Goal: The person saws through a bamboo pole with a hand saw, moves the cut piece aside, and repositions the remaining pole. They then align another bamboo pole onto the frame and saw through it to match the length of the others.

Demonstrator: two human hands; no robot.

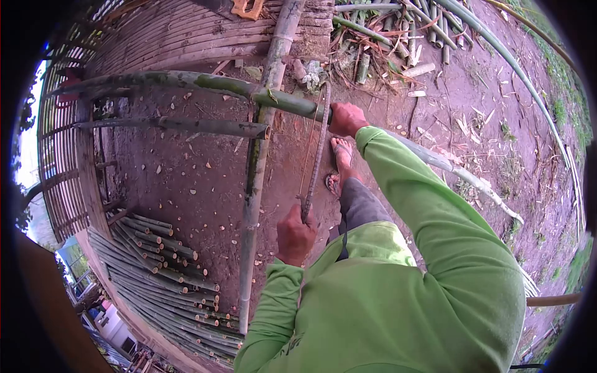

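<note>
Saw (318,160) (bowed) fills left fingers (297,229); bamboo (289,101), right fingers (342,118).

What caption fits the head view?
The left hand holds a bow saw across a green bamboo pole gripped by the right hand.

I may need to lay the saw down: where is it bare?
Widest is the ground, lightly littered with chips, bordered by the short crosspiece, the bamboo stack and the long pole. A narrower strip runs between that pole and the saw. Crowded: the offcut pile, and the green pole beside the right hand.
</note>
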